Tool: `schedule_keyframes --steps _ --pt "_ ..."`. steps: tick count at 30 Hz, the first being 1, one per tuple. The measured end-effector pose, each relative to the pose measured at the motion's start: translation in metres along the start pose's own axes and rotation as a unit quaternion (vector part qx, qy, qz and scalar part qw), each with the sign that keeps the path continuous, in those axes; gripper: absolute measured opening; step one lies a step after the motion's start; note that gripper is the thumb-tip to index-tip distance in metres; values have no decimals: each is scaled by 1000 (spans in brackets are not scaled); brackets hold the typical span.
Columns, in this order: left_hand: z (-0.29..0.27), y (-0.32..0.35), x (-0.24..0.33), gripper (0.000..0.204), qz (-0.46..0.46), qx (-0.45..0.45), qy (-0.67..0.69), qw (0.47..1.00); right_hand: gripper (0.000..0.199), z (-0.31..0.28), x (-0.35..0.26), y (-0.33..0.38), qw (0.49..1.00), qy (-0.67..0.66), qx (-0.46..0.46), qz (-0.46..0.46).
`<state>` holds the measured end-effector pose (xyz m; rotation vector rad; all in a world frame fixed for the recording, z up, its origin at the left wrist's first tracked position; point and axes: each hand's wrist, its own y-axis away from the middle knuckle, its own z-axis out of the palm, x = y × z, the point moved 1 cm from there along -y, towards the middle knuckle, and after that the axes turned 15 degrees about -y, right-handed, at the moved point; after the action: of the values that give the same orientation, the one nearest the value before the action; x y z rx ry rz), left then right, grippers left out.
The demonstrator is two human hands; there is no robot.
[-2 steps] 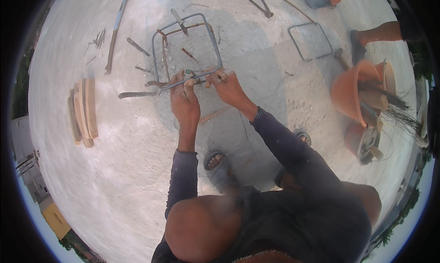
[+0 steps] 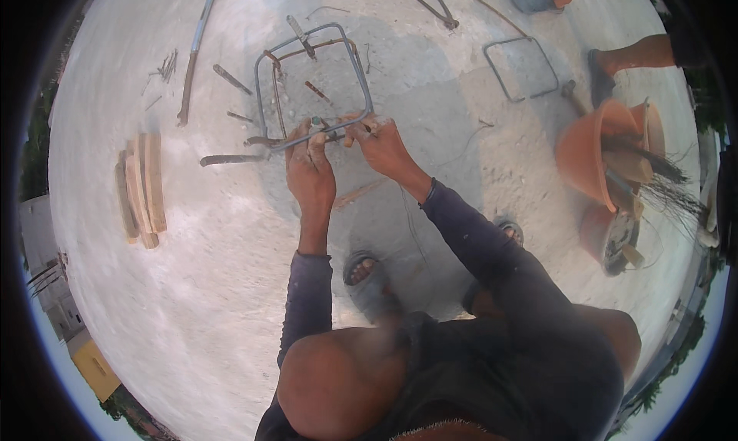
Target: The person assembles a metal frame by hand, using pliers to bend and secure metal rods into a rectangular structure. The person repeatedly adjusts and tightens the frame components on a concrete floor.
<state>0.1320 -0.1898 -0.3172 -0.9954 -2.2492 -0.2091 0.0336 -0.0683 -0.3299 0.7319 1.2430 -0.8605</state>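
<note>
A grey steel rod bent into a rounded square stirrup (image 2: 366, 87) is held in front of me above the concrete. My left hand (image 2: 310, 172) is closed on its near side, beside the left corner. At the near right corner, my right hand (image 2: 387, 150) has its fingers closed round the rod. A small brownish piece shows by the right fingers; what it is I cannot make out. Beneath the stirrup lies a rusty rod frame (image 2: 277, 95). Short steel bars, including a ribbed one (image 2: 301, 37) and a rusty one (image 2: 317, 92), rise from the ground around it.
Wooden strips (image 2: 142, 187) lie at left, with a long metal bar (image 2: 196, 53) farther off. Another bent stirrup (image 2: 556, 76) rests at the far right. Orange buckets (image 2: 582, 153) hold tools and wire (image 2: 673, 195). Another person's legs (image 2: 642, 55) stand beyond them.
</note>
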Motion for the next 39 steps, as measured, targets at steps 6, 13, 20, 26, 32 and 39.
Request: schedule_keyframes --steps 6,13,20,26,32,39 --pt "-6 5 7 46 -16 7 40 999 24 0 -5 22 991 -13 13 133" --pt "1 -3 7 43 -13 17 77 997 27 -5 -4 9 1000 21 -12 11" --pt "-4 -2 14 45 -26 19 117 993 27 12 4 15 994 -30 12 108" --pt "-15 0 23 42 -70 -32 146 986 28 30 -2 16 995 -53 66 55" --pt "-13 -3 20 39 -102 -45 83 990 28 30 -9 27 994 -16 66 81" --pt "-16 0 25 34 -57 -2 47 997 22 38 -1 22 998 -13 59 -33"
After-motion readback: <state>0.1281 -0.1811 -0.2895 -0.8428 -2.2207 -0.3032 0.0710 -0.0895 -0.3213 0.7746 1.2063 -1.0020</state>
